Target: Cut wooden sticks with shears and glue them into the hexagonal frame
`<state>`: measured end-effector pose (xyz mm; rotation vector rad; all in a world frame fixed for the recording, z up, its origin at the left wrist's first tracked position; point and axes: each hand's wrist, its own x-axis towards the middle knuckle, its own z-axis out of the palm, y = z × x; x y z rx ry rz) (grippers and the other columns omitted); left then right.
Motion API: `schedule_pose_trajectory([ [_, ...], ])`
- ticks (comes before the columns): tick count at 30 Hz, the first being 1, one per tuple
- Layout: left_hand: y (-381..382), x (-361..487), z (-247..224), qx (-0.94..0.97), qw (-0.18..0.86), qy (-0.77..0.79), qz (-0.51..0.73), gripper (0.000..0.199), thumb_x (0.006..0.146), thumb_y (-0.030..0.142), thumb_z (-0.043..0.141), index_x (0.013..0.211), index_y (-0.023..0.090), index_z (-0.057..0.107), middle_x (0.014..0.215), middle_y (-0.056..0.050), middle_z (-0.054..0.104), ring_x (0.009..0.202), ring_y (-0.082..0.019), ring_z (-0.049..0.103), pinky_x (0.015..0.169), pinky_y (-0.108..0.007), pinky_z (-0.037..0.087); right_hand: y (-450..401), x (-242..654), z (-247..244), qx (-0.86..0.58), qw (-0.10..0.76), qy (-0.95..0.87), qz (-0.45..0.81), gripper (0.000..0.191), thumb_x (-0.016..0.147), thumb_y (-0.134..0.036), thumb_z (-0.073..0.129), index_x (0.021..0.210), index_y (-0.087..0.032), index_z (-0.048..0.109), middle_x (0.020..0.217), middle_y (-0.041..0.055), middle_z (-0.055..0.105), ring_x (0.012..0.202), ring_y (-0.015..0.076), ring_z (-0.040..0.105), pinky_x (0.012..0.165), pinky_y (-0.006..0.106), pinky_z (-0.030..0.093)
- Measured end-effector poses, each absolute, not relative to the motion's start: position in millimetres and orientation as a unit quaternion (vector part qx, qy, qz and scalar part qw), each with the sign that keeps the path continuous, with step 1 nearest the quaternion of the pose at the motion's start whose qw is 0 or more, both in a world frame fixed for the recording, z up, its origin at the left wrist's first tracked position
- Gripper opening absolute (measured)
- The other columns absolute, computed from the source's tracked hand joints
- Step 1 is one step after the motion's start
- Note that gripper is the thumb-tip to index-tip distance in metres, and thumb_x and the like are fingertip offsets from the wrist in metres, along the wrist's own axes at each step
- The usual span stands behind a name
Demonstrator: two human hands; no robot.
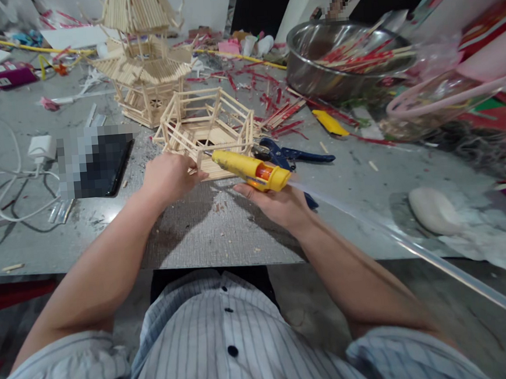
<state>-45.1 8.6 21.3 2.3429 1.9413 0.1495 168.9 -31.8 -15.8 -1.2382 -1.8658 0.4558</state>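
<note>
My right hand [275, 202] is wrapped around a yellow hot glue gun [251, 169], its nozzle pointing left toward a low wooden stick frame [218, 139]. A long clear glue stick [397, 236] trails from the gun's back end toward the lower right. At the frame's near left corner, my left hand [171, 175] pinches a short wooden stick [198, 157], close to the nozzle; its fingertips partly cover the stick. The frame is many-sided, with posts and rails on a stick base. Behind it stands a tiered stick pagoda [140, 64].
Blue-handled pliers [296, 155] lie right of the frame. A black phone [108, 163] and white charger [42, 149] are on the left. Farther back sit a steel bowl [315, 85] with red-wrapped sticks and scattered red scraps [272, 103]. A white soap-like lump [432, 209] lies at right.
</note>
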Motion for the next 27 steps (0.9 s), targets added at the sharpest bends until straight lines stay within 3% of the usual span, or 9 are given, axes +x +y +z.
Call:
schedule_pose_trajectory([
  [9,9.8,-45.9,19.4,0.771,0.039,0.634,0.045,0.04,0.084,0.054,0.055,0.105,0.025,0.074,0.088,-0.01,0.072,0.088,-0.026,0.066,0.07,-0.033,0.044,-31.0,169.6,-18.9,-0.53,0.388,-0.732,0.181,0.04,0.079,-0.059,0.062,0.099,-0.025,0.068,0.094,0.0054,0.072,0.09,0.0261,0.068,0.083,0.044,0.054],
  [18,9.2,-45.8,21.5,0.774,0.044,0.631,0.037,0.039,0.085,0.052,0.054,0.105,0.025,0.074,0.086,-0.009,0.072,0.088,-0.026,0.066,0.071,-0.033,0.045,-34.3,184.8,-13.4,-0.543,0.391,-0.718,0.194,0.03,0.078,-0.053,0.063,0.093,-0.027,0.066,0.092,0.0022,0.072,0.088,0.024,0.068,0.082,0.042,0.055],
  [27,10.7,-47.1,20.5,0.772,0.058,0.63,0.055,0.039,0.084,0.053,0.054,0.102,0.025,0.075,0.088,-0.01,0.072,0.088,-0.025,0.065,0.076,-0.035,0.046,-47.9,220.2,-13.6,-0.669,0.397,-0.608,0.157,0.04,0.069,-0.064,0.06,0.059,-0.026,0.052,0.056,0.0028,0.056,0.075,0.0271,0.066,0.068,0.042,0.052],
])
